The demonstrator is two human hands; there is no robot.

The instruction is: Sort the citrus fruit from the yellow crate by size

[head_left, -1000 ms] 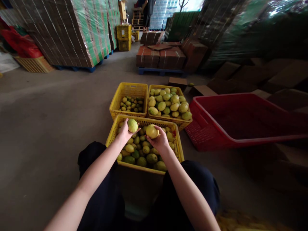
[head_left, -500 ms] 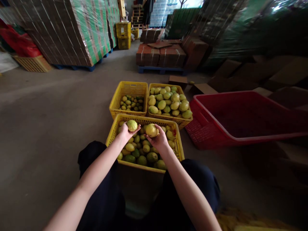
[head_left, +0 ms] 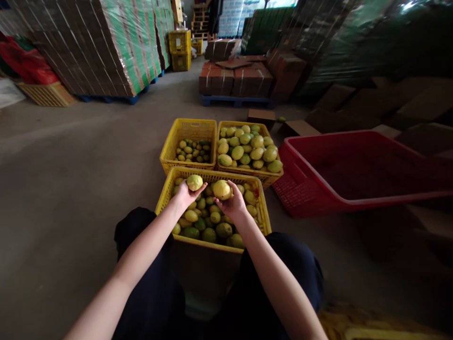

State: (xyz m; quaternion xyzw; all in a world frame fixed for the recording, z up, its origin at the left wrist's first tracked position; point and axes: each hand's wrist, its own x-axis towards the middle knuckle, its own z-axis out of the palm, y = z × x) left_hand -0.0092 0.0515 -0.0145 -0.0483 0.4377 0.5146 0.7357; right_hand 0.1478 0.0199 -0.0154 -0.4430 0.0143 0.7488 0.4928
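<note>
My left hand [head_left: 184, 194] is cupped around a yellow-green lemon [head_left: 194, 182], palm up. In my right hand [head_left: 234, 203] is a yellower lemon [head_left: 222, 190], with the fingers curled about its right side and underside. Both hands are above the near yellow crate [head_left: 264, 210], which contains many green and yellow lemons [head_left: 223, 230]. Just behind it stand two more yellow crates. The left one [head_left: 170, 141] has smaller lemons [head_left: 193, 151] low inside, while the right one [head_left: 273, 178] is heaped with large lemons [head_left: 257, 153].
To the right, a big red plastic bin [head_left: 307, 200] sits beside the crates, with loose cardboard [head_left: 300, 128] around it. Flattened cartons [head_left: 235, 78] lie on a blue pallet [head_left: 235, 101] ahead. Wrapped stacks [head_left: 138, 52] stand at the left. My knees [head_left: 136, 226] flank the near crate.
Both hands keep their lemons in nearly the same place. The right-hand lemon appears slightly turned and raised. The whole view has shifted a little.
</note>
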